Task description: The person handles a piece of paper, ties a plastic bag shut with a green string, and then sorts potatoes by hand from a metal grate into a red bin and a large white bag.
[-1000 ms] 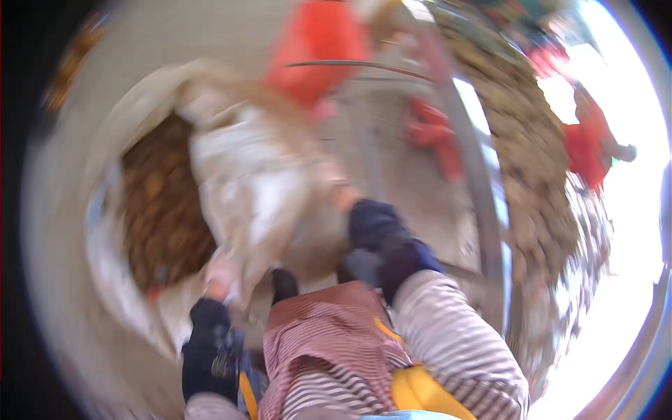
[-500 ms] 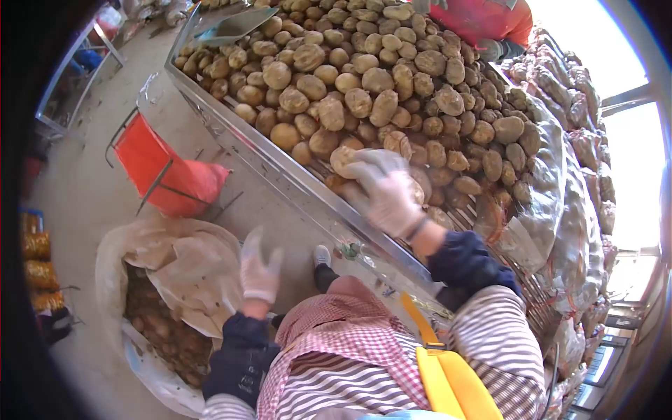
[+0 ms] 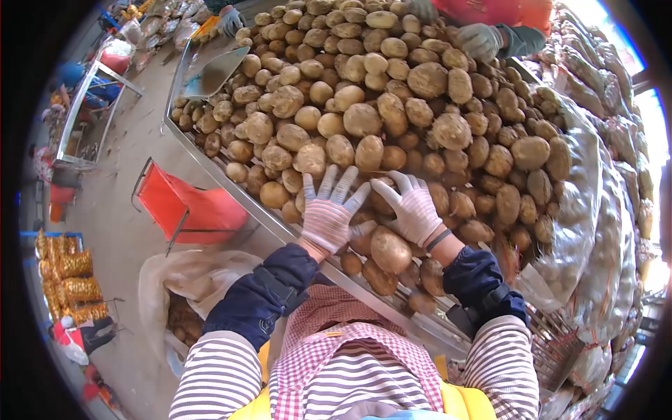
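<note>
Both my hands wear pale striped gloves and rest at the near side of a big heap of potatoes (image 3: 362,120). My left hand (image 3: 329,213) lies over the potatoes just inside the metal table's rim (image 3: 210,168), fingers spread wide. Close beside it, my right hand (image 3: 414,210) touches the heap with thumb and fingers apart. Between and below the hands sits a large round potato (image 3: 390,250), held by neither. Some potatoes under my palms are hidden.
A metal scoop-like tray (image 3: 217,72) sits at the heap's far left. Across the heap is another person's gloved hand (image 3: 481,42). To my left are a red sling on a metal frame (image 3: 189,206) and a pale sack (image 3: 164,276) of potatoes. Filled net bags (image 3: 616,231) line the right.
My left hand has moved from beside the table up onto the heap. My right hand, blurred near a potato before, now rests close to it. The view has tilted up somewhat.
</note>
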Demonstrator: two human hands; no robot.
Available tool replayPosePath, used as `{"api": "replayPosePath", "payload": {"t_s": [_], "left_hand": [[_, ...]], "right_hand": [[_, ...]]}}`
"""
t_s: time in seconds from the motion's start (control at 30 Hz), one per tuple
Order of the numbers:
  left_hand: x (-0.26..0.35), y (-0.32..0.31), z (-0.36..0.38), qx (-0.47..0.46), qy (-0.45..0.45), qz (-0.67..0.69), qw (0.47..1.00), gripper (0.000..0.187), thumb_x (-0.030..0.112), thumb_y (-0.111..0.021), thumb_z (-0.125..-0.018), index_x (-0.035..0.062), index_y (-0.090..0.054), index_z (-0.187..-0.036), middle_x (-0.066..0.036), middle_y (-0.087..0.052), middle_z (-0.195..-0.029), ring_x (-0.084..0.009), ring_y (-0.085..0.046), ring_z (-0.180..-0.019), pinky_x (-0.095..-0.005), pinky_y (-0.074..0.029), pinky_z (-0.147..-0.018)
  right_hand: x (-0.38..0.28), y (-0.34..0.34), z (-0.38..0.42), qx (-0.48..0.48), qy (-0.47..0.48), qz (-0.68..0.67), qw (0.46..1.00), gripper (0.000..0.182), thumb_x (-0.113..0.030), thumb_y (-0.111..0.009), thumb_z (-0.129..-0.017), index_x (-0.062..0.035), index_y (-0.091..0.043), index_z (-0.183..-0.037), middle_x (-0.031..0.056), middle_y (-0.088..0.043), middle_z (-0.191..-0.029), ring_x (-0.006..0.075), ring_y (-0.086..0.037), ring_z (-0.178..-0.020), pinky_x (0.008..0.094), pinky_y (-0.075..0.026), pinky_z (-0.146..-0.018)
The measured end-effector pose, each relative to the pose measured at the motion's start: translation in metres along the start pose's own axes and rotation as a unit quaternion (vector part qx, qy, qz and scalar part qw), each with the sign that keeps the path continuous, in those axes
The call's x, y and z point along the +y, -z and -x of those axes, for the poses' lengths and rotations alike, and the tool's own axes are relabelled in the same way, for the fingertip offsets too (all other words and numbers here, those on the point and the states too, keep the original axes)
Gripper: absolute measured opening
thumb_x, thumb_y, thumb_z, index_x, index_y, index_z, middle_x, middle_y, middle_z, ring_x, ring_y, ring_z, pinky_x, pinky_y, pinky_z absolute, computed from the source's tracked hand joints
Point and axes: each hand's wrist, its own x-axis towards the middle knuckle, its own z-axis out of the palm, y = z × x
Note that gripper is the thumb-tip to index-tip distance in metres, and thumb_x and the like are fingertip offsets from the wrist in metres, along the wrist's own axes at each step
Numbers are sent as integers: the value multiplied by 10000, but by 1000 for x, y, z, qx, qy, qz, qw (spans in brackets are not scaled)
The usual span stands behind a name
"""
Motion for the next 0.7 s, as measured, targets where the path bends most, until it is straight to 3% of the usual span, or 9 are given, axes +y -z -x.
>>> {"api": "replayPosePath", "payload": {"t_s": [0.1, 0.2, 0.37, 0.43, 0.47, 0.53, 0.57, 0.63, 0.7], "left_hand": [[-11, 3, -30, 38, 5, 14, 999, 709, 551, -770, -795, 237, -634, -1415, -142, -484, -1549, -418, -367, -1468, -666, -136, -1207], [-41, 8, -98, 135, 17, 71, 988, 709, 500, -785, -793, 234, -608, -1426, -135, -508, -1516, -395, -385, -1462, -652, -161, -1208], [-131, 43, -155, 98, -77, 97, 987, 639, 432, -765, -833, 223, -610, -1416, -172, -492, -1521, -409, -454, -1394, -592, -280, -1187], [-200, 8, -164, 169, 103, 113, 974, 608, 471, -741, -862, 223, -623, -1404, -193, -477, -1528, -429, -484, -1354, -532, -368, -1155], [-212, 12, -166, 168, 100, 119, 973, 608, 471, -741, -862, 223, -623, -1404, -193, -477, -1528, -429, -484, -1354, -532, -368, -1155], [-227, 31, -172, 18, 85, 37, 996, 577, 479, -735, -878, 218, -639, -1383, -205, -506, -1502, -433, -494, -1347, -485, -414, -1132], [-231, 35, -171, 20, 63, 18, 998, 571, 508, -731, -879, 215, -649, -1361, -197, -590, -1379, -420, -528, -1286, -497, -427, -1098], [-231, 49, -176, -80, 66, 25, 994, 576, 525, -736, -867, 222, -653, -1350, -178, -635, -1232, -404, -562, -1192, -503, -452, -1033], [-234, 40, -172, -48, 50, 10, 998, 567, 527, -738, -862, 222, -657, -1333, -168, -631, -1182, -396, -571, -1152, -504, -458, -1003]], "right_hand": [[16, -6, -41, 145, 50, 8, 988, 732, -150, -819, -604, -217, -648, -1312, 135, -538, -1270, 360, -566, -1087, 500, -489, -910], [31, -5, -94, 228, 0, 40, 973, 714, -130, -819, -607, -252, -657, -1291, 124, -523, -1272, 373, -551, -1083, 513, -487, -904], [48, -19, -164, 199, 47, 109, 973, 505, -203, -727, -799, -347, -670, -1280, 102, -517, -1322, 329, -548, -1137, 492, -468, -968], [53, -12, -201, 212, 127, 171, 954, 449, -214, -714, -827, -362, -690, -1251, 75, -533, -1275, 301, -554, -1131, 496, -463, -986], [54, -2, -220, 215, 80, 148, 962, 383, -217, -686, -864, -382, -706, -1208, 56, -542, -1226, 282, -562, -1129, 494, -459, -997], [83, -13, -254, 167, 41, 209, 963, 391, -211, -662, -882, -405, -684, -1221, 65, -540, -1220, 287, -561, -1134, 505, -442, -1008], [93, -21, -266, 139, 10, 219, 966, 394, -205, -650, -890, -405, -677, -1228, 70, -541, -1231, 296, -559, -1134, 510, -434, -1010], [111, -30, -280, 180, -4, 223, 958, 420, -239, -704, -853, -408, -669, -1236, 75, -518, -1288, 334, -546, -1133, 504, -416, -1006], [121, -30, -287, 182, 1, 230, 956, 454, -269, -759, -808, -419, -673, -1228, 68, -496, -1327, 331, -530, -1160, 506, -417, -1011]]}}
